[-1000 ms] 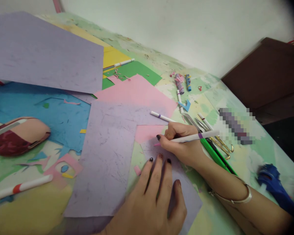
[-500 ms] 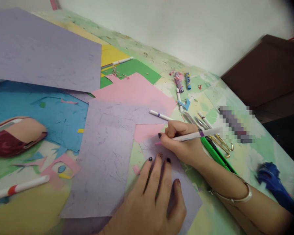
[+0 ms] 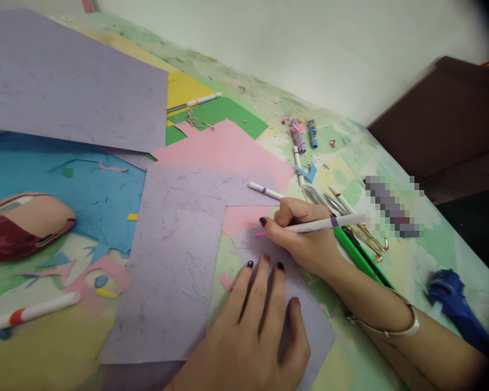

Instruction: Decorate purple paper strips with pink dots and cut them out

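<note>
Nudged slightly farther from the flat, spread left hand (image 3: 250,331): the white marker (image 3: 312,225), pinched in the right hand (image 3: 303,239).
Slim, lying crosswise, pink nib (image 3: 260,235) pointing left, over smooth purple paper (image 3: 315,326) beneath the left hand.

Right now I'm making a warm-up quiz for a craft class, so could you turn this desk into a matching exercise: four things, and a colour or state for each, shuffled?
Things:
1. Left hand
2. Right hand
3. Scissors
4. Utility knife

Colours and states:
A. Green with black parts
B. Holding a white marker
C. Partly gold-coloured
D. Spread on purple paper

Right pairs: 1-D, 2-B, 3-C, 4-A
</note>
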A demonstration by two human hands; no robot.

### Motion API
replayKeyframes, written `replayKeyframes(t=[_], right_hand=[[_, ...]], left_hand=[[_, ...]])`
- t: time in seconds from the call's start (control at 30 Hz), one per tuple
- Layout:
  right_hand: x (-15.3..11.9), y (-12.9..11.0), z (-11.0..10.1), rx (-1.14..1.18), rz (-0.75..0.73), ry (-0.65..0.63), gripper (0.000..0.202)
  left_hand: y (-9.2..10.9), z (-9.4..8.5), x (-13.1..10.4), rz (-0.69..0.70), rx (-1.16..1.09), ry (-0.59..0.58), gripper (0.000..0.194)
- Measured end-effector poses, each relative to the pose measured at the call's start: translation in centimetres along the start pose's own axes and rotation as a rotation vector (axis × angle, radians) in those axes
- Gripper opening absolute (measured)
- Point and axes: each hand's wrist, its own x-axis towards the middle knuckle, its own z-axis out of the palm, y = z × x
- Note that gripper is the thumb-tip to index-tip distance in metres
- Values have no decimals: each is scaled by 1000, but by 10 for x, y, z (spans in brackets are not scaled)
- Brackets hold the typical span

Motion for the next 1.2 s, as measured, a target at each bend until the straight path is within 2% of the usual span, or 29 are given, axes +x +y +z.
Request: replayKeyframes(t=[0.3, 0.6, 1.2], right_hand=[[0, 0, -1, 16, -42, -25, 37], [-1, -1, -1, 32, -18, -49, 36], [0, 1, 0, 2, -34, 0, 37]], left_hand=[[2, 2, -2, -5, -3, 3, 28], [2, 1, -1, -12, -4, 12, 28], [3, 0, -1, -3, -13, 10, 28]])
